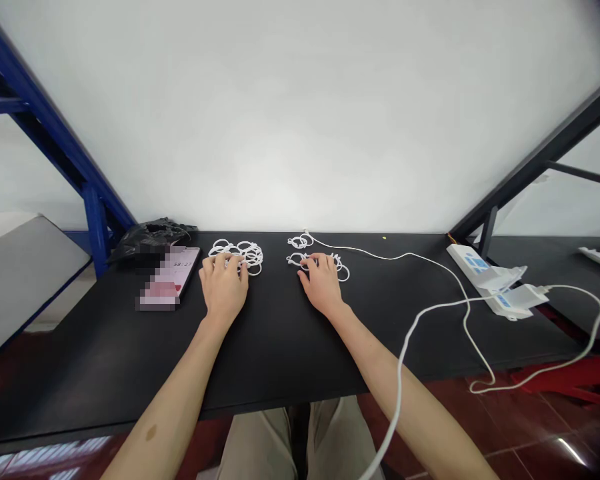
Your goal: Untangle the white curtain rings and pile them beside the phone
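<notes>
My left hand (223,285) lies flat on the black table (280,333), fingers spread, with its fingertips on a pile of several white plastic rings (245,254). My right hand (321,283) also rests flat and open, its fingers touching a second, smaller group of white rings (300,241). Neither hand grips anything. Both forearms reach in from the bottom of the view.
A phone (173,275) with a lit screen lies left of my left hand, next to a crumpled black plastic bag (150,237). A white cable (430,307) runs across the table's right side to a white power strip (490,280). Blue shelving frame (93,227) stands at left.
</notes>
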Tool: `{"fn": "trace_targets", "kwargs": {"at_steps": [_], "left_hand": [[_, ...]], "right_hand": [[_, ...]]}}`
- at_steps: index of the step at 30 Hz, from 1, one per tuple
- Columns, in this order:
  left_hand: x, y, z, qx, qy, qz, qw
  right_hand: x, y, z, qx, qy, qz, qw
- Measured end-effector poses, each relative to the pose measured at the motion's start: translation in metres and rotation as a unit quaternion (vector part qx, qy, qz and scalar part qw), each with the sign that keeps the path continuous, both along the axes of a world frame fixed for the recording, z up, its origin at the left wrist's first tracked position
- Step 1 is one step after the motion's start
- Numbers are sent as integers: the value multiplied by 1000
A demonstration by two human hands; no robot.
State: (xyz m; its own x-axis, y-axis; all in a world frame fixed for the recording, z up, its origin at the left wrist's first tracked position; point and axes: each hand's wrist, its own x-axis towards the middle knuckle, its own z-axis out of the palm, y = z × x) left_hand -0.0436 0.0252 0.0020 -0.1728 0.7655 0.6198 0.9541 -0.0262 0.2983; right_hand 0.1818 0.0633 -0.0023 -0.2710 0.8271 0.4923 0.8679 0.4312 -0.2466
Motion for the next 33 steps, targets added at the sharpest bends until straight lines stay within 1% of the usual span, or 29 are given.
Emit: {"fn": "trace_targets", "kwargs": {"at_steps": [3,6,9,12,14,17,20,25,29,33], "left_hand": [[-2,0,0,-2,-8,15,1000],[-1,-2,0,-6,-6,3,1000],[4,-3,-1,-3,1,-44,999],[12,-3,-2,0,2,-118,993],[16,-3,-2,-3,3,-157,988],[19,-2,-3,-17,13,-190,982],[19,-2,-4,-28,30,-204,978],[16,-2,-5,-14,37,-213,976],[15,-4,-1,-14,39,-220,975],[18,-6,1,-24,44,-236,971]], "right_hand": [[0,0,-1,6,3,5,1000],[-1,0,0,-1,2,15,1000],[-2,0,3,-6,9,29,1000],[-4,-3,6,-1,22,51,998],[-6,-6,8,-1,31,77,997],[-9,-11,10,-18,43,125,991],[-13,-15,12,-47,50,158,985],[-16,-18,12,-67,56,184,979],[-17,-21,11,-73,92,191,974],[-16,-22,10,-108,108,203,967]]}}
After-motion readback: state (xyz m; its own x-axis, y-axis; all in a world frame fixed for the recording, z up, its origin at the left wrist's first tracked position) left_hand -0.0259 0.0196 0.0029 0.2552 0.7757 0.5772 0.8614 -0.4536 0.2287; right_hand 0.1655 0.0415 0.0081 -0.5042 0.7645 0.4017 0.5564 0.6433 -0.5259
